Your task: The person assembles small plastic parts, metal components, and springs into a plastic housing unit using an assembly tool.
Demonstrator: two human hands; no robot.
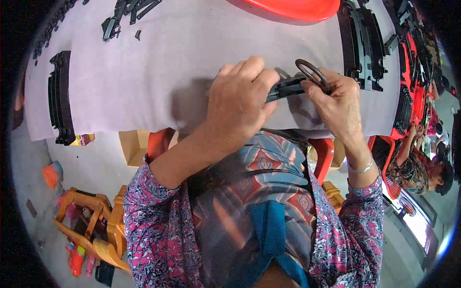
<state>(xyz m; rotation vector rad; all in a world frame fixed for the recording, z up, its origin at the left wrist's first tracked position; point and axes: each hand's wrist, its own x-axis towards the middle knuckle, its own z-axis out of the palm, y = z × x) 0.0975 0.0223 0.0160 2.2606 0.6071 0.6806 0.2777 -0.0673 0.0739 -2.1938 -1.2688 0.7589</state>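
Above the table's near edge, my left hand point(240, 96) is closed around one end of a narrow black plastic strip point(287, 89). The fingers hide most of that end. My right hand point(340, 103) grips a dark metal tool with a loop handle point(312, 72), its thumb pressed close to the strip's other end. The tool's working end is hidden, so its exact kind does not show.
Long black plastic parts point(362, 45) lie in a row at the right, with similar parts point(60, 98) at the far left. Loose black pieces point(129, 14) and a red tray point(293, 7) are at the back. A person point(418, 168) sits to the right.
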